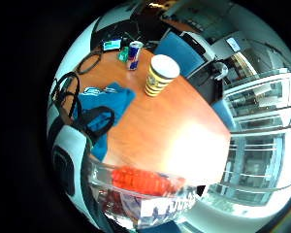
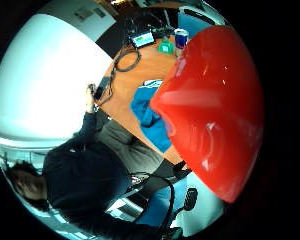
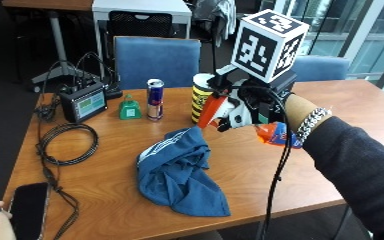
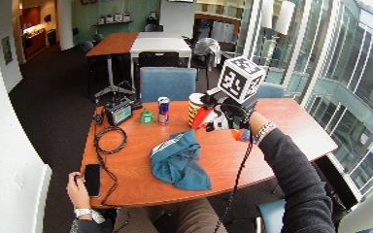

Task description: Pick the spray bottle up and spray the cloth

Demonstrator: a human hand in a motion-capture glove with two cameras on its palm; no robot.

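While the right hand (image 3: 248,112) grips the spray bottle (image 3: 272,134) above the table (image 3: 258,170), its red nozzle (image 3: 210,111) points down-left at the blue cloth (image 3: 179,172) crumpled mid-table. Striped cup (image 3: 203,97) and can (image 3: 155,99) stand farther back; phone (image 3: 27,205) near left.

Cloth (image 3: 177,172) lies on table (image 3: 258,165), in front of can (image 3: 155,99) and cup (image 3: 202,97)

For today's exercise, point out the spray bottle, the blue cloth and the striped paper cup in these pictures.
spray bottle (image 3: 212,107): outside view, on its red nozzle head, held above the table.
blue cloth (image 3: 179,172): outside view, on the middle of the crumpled fabric.
striped paper cup (image 1: 161,75): little finger side palm view, on its yellow and black banded wall.
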